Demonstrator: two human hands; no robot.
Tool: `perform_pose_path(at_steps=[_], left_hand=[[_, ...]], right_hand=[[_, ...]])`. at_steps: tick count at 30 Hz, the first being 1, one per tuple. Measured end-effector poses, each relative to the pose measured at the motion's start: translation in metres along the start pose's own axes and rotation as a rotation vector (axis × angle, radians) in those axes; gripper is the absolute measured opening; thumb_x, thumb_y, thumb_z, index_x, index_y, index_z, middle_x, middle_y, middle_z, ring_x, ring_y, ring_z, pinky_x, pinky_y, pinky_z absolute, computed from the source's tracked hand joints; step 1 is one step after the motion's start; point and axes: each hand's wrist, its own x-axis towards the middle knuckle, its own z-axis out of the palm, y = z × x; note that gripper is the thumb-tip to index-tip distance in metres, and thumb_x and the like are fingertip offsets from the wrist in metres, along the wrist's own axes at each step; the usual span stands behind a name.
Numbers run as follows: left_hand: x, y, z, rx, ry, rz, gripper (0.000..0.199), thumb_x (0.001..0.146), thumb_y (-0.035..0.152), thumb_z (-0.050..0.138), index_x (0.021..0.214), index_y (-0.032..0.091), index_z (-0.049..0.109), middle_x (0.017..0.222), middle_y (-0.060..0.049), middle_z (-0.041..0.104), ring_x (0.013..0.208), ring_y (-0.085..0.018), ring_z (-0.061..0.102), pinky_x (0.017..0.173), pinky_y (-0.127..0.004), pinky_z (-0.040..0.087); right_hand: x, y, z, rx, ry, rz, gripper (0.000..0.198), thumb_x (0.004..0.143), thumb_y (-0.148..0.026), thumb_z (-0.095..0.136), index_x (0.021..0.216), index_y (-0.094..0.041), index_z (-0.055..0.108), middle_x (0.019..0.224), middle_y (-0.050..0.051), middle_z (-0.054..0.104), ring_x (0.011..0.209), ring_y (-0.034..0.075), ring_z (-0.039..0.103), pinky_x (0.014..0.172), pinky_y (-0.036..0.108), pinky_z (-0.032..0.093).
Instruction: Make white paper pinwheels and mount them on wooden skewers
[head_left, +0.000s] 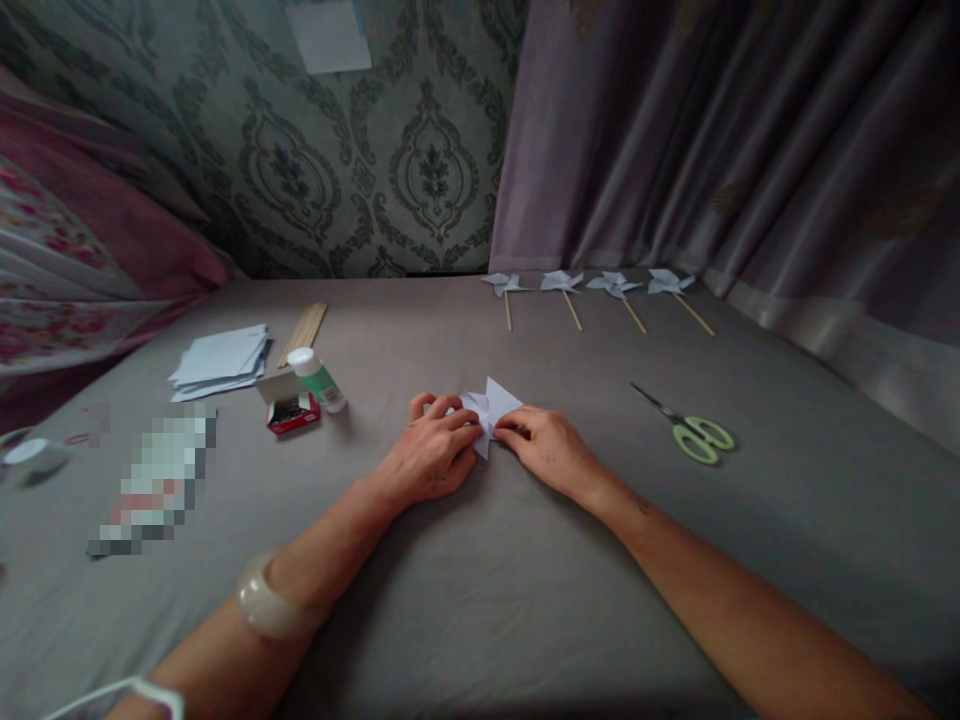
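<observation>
A white paper pinwheel lies low over the grey cloth in front of me, its pointed blades folded toward the middle. My left hand is closed on its left side, with the fingertips near the centre. From the right, my right hand pinches the pinwheel's lower right edge between thumb and fingers. The fingers cover part of the paper, so I cannot tell whether a pin is at its centre. No stick shows on this pinwheel.
Finished pinwheels on sticks line the back right. Green-handled scissors lie right. At left are a glue stick, an open red box of small metal pieces, wooden sticks, stacked paper and a blurred-out packet.
</observation>
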Motion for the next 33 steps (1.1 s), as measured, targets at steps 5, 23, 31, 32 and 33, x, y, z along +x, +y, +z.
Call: perform_pose_path(at_steps=[5, 23, 31, 32, 33], left_hand=[[0.001, 0.001, 0.0, -0.003, -0.005, -0.012, 0.023, 0.085, 0.018, 0.049, 0.097, 0.021, 0.069, 0.104, -0.005, 0.071, 0.105, -0.025, 0.053, 0.095, -0.047, 0.024], [0.002, 0.001, 0.002, -0.023, 0.0, -0.03, 0.025, 0.089, 0.021, 0.047, 0.102, 0.024, 0.068, 0.1, -0.005, 0.071, 0.104, -0.024, 0.054, 0.093, -0.046, 0.025], [0.002, 0.002, 0.002, -0.027, -0.015, -0.049, 0.027, 0.09, 0.022, 0.046, 0.106, 0.025, 0.068, 0.1, -0.005, 0.071, 0.104, -0.024, 0.053, 0.093, -0.047, 0.026], [0.002, 0.002, 0.002, -0.028, -0.019, -0.051, 0.027, 0.09, 0.022, 0.046, 0.107, 0.025, 0.068, 0.1, -0.005, 0.07, 0.104, -0.025, 0.053, 0.093, -0.047, 0.026], [0.002, 0.002, 0.002, -0.03, -0.024, -0.052, 0.028, 0.09, 0.022, 0.046, 0.107, 0.025, 0.068, 0.101, -0.005, 0.07, 0.104, -0.025, 0.053, 0.093, -0.047, 0.026]], right_hand=[[0.003, -0.002, 0.004, 0.058, 0.046, 0.095, 0.014, 0.083, -0.022, 0.063, 0.095, -0.022, 0.071, 0.09, 0.004, 0.074, 0.083, 0.018, 0.067, 0.079, 0.03, 0.048], [0.014, -0.005, 0.011, 0.037, 0.121, 0.194, 0.019, 0.08, -0.017, 0.065, 0.098, -0.018, 0.064, 0.084, 0.006, 0.072, 0.077, 0.017, 0.067, 0.073, 0.028, 0.048], [0.015, -0.007, 0.011, 0.009, 0.112, 0.245, 0.017, 0.08, -0.019, 0.064, 0.098, -0.016, 0.064, 0.083, 0.007, 0.071, 0.078, 0.019, 0.067, 0.074, 0.029, 0.049], [0.015, -0.007, 0.011, 0.007, 0.111, 0.243, 0.017, 0.081, -0.019, 0.064, 0.097, -0.016, 0.064, 0.083, 0.007, 0.071, 0.078, 0.019, 0.067, 0.074, 0.029, 0.049], [0.015, -0.006, 0.012, 0.004, 0.11, 0.241, 0.016, 0.081, -0.02, 0.063, 0.097, -0.016, 0.064, 0.083, 0.007, 0.071, 0.077, 0.019, 0.067, 0.074, 0.03, 0.049]])
